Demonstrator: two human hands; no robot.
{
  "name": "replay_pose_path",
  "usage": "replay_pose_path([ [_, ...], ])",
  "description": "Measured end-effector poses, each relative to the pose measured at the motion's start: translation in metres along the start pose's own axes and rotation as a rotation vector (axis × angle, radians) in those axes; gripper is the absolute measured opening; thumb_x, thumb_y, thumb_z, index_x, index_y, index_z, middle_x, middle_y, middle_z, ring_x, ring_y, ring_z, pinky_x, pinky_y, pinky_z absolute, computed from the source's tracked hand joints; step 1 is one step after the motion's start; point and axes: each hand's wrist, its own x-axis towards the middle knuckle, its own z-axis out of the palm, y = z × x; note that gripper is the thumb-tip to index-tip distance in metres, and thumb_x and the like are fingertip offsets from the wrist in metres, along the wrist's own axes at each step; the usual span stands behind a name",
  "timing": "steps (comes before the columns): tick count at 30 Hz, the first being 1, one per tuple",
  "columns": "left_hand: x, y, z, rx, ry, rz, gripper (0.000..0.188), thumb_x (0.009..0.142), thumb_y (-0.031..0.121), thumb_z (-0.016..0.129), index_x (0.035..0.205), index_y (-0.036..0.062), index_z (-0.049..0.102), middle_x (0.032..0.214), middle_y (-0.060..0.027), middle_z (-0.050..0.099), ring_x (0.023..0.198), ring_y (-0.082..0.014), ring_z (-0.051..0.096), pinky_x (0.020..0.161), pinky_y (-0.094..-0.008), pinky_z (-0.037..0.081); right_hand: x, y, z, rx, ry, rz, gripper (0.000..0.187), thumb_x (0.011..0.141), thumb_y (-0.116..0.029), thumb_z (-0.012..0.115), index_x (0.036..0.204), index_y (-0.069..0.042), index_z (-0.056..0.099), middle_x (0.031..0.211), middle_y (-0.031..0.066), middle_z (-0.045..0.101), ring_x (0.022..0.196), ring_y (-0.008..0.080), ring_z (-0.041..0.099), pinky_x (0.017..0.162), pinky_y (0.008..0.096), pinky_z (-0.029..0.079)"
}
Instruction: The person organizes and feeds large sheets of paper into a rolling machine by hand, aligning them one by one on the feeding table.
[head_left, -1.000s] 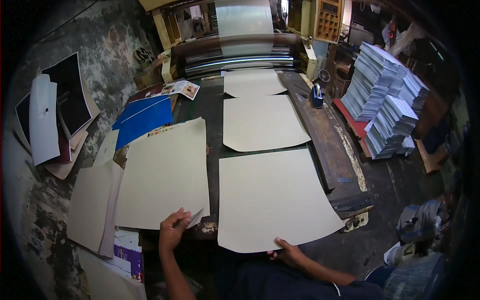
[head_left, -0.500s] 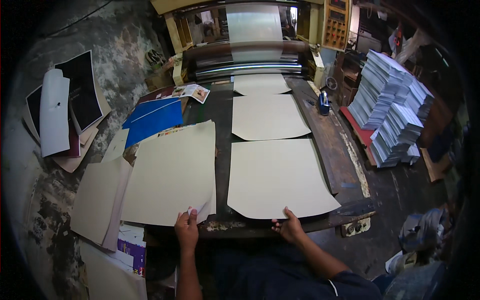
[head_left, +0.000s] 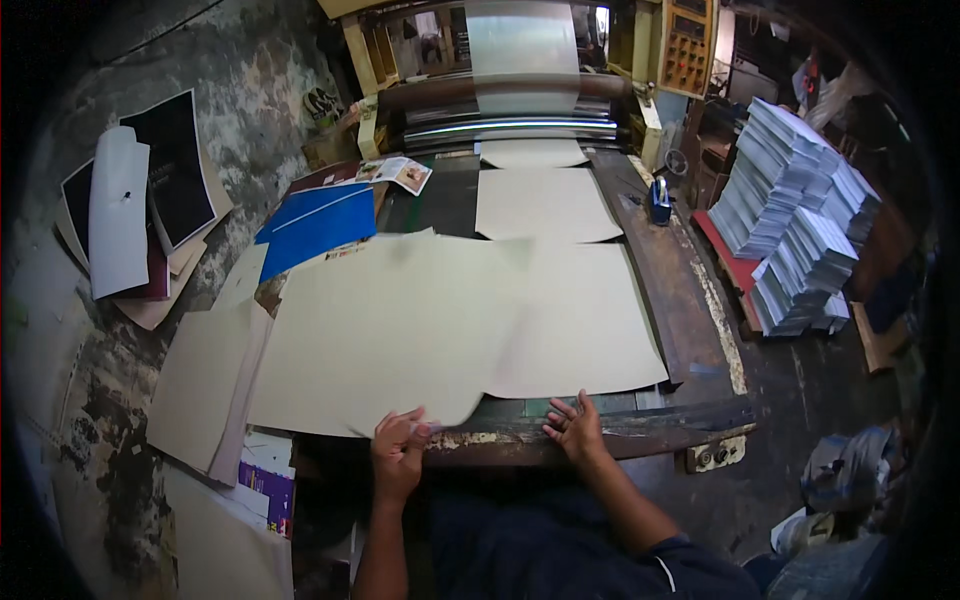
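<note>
A large cream paper sheet (head_left: 440,330) is pinched by its lower right corner in my left hand (head_left: 398,450). Its right part is blurred and lies across the left side of another cream sheet (head_left: 595,325) on the machine's feed table. Beneath the held sheet, the pile at the left is mostly covered. My right hand (head_left: 576,428) is open, fingers spread, just below the front edge of the sheet on the table. Farther up, a second sheet (head_left: 545,205) and a third sheet (head_left: 533,153) lie in line toward the shiny roller (head_left: 510,130).
Bent cream sheets (head_left: 205,385) and a blue sheet (head_left: 318,222) lie at the left. A blue tape dispenser (head_left: 659,202) sits on the table's right rail. Tall paper stacks (head_left: 790,210) stand on a red board at the right. A control panel (head_left: 686,50) hangs beside the machine.
My left hand has drawn the top sheet rightward off the pile, over the sheet on the table. The line of sheets has moved toward the roller. My right hand's fingers have spread.
</note>
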Motion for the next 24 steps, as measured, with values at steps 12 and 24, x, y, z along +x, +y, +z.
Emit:
replay_pose_path([
  [12, 0.007, 0.000, -0.019, 0.076, -0.246, 0.130, 0.051, 0.080, 0.054, 0.069, 0.109, 0.0111, 0.070, 0.123, -0.0107, 0.065, 0.137, -0.0358, 0.040, 0.114, -0.0586, 0.013, -0.070, -0.005, -0.017, -0.265, -0.286, -0.061, 0.036, 0.090, -0.028, 0.061, 0.112, -0.001, 0.053, 0.090, 0.0111, 0.061, 0.071, 0.0194, 0.059, 0.063, 0.0319, 0.050],
  [24, 0.009, -0.058, -0.036, -0.221, -0.242, -0.384, 0.034, 0.079, 0.014, 0.079, 0.109, 0.0010, 0.069, 0.117, -0.0139, 0.067, 0.131, -0.0272, 0.048, 0.108, -0.0376, 0.036, -0.127, 0.024, -0.027, -0.341, -0.246, 0.023, 0.042, 0.097, -0.037, 0.054, 0.119, -0.001, 0.050, 0.099, 0.0135, 0.062, 0.082, 0.0190, 0.061, 0.071, 0.0357, 0.050],
])
